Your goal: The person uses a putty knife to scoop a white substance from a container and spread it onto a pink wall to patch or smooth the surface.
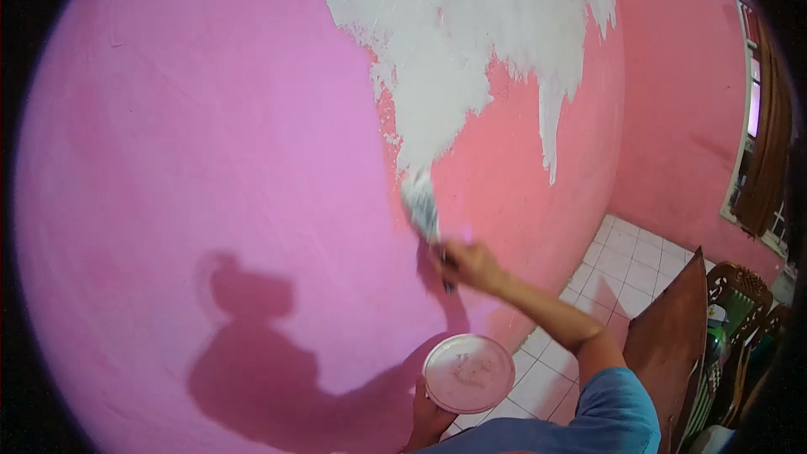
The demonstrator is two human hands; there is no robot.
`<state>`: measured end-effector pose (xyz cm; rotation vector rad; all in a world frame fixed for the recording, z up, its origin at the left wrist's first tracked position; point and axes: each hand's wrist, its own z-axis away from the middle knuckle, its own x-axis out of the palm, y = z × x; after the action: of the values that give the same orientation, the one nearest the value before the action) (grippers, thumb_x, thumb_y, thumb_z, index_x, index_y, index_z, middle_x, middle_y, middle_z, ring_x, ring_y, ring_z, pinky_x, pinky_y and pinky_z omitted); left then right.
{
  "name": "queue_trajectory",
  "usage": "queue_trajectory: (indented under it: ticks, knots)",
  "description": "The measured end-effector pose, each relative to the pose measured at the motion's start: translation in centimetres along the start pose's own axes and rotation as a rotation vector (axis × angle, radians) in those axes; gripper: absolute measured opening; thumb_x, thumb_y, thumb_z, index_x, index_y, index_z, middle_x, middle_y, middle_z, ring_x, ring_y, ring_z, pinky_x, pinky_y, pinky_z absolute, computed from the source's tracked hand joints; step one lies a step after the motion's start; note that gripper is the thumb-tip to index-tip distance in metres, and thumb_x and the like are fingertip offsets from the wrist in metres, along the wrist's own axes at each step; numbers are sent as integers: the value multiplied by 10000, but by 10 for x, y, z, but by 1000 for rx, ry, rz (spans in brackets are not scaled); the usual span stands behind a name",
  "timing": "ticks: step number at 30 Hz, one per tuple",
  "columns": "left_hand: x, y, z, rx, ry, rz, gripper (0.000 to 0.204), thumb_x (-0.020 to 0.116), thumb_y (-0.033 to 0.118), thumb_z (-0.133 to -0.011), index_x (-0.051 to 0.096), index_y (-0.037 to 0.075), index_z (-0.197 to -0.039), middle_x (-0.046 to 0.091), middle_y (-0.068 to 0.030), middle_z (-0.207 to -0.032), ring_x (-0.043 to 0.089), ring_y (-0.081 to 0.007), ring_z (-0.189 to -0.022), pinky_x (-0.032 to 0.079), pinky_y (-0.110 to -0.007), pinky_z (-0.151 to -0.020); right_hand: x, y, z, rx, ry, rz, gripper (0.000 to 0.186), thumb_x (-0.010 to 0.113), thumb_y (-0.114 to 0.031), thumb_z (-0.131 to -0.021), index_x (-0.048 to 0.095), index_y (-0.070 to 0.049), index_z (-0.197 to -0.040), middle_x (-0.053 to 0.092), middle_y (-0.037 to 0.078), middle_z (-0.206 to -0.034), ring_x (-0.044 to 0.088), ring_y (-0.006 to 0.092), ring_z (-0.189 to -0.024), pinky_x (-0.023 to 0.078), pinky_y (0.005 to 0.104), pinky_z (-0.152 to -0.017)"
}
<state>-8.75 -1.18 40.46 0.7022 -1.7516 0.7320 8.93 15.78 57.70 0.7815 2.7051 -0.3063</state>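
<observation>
My right hand (472, 265) is closed round the dark handle of a paintbrush (421, 206), reaching across in front of me. White paint coats the bristles, and their tip meets the wall at the lower end of a white painted patch (454, 42). That patch has ragged, streaky lower edges over the pink wall (504, 176). Low in the view, my left hand (429, 414) grips the left rim of a round pinkish lid or shallow tub (468, 374); which of the two I cannot tell. Pale smears mark its face. Most left fingers are hidden beneath it.
A smoother lilac-pink wall area (210, 118) spreads to the left, bearing my shadow (261, 361). White floor tiles (626, 256) lie at the right. Beyond my arm stand a brown wooden panel (672, 328) and carved chairs (740, 286). A window with a brown curtain (769, 151) is at far right.
</observation>
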Motion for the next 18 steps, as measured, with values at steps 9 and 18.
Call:
queue_trajectory:
  ticks: [9,18]
  knots:
    - [-10,-56,-66,227,374,-552,742,309,582,-948,239,38,-1448,308,-210,-1462,319,-371,-1341,252,-536,-1107,-143,22,-35,154,146,-35,309,631,-111,-874,481,-38,-1134,581,44,-596,554,113,-428,437,265,-426]
    - [-47,-145,-77,404,364,-1077,660,258,530,-982,288,46,-1429,369,-176,-1429,374,-335,-1309,299,-514,-1088,-242,72,30,603,22,-1115,165,481,-184,-989,434,-82,-1109,602,55,-818,603,101,-690,470,219,-547]
